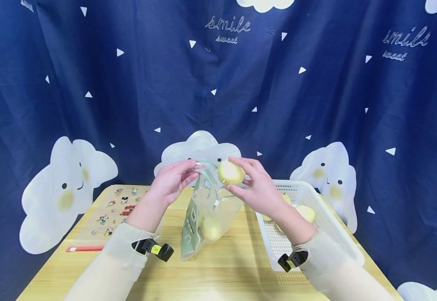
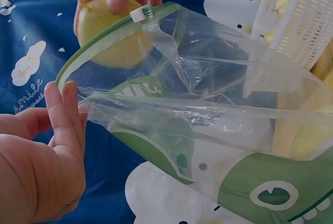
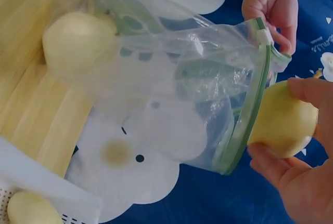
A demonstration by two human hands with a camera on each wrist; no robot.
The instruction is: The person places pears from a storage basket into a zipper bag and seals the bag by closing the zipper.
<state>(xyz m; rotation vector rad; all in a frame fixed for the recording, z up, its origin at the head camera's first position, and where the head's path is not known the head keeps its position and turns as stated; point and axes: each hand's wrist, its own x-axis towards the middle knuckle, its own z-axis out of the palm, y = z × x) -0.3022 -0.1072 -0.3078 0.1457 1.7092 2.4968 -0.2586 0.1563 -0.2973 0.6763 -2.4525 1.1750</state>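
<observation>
My left hand (image 1: pixel 173 180) pinches the rim of a clear zip bag (image 2: pixel 218 86) with a green print and a green slider seal. The bag hangs with its mouth spread apart, and one yellow pear (image 1: pixel 211 229) lies at its bottom. Between the thumb and fingers of my right hand (image 1: pixel 259 189) is another yellow pear (image 3: pixel 285 120), its stem pointing down and left in the head view. That pear is right at the bag's mouth, beside the green seal (image 3: pixel 248 115). In the left wrist view the bag's film partly covers it.
A white perforated basket (image 1: pixel 348 240) stands on the right of the wooden table (image 1: pixel 237 274), with several pears (image 1: pixel 305 214) inside. On the left lie a clear sheet with cartoon figures (image 1: pixel 103 219) and a red strip (image 1: pixel 85 248). A dark blue curtain (image 1: pixel 165 83) hangs behind.
</observation>
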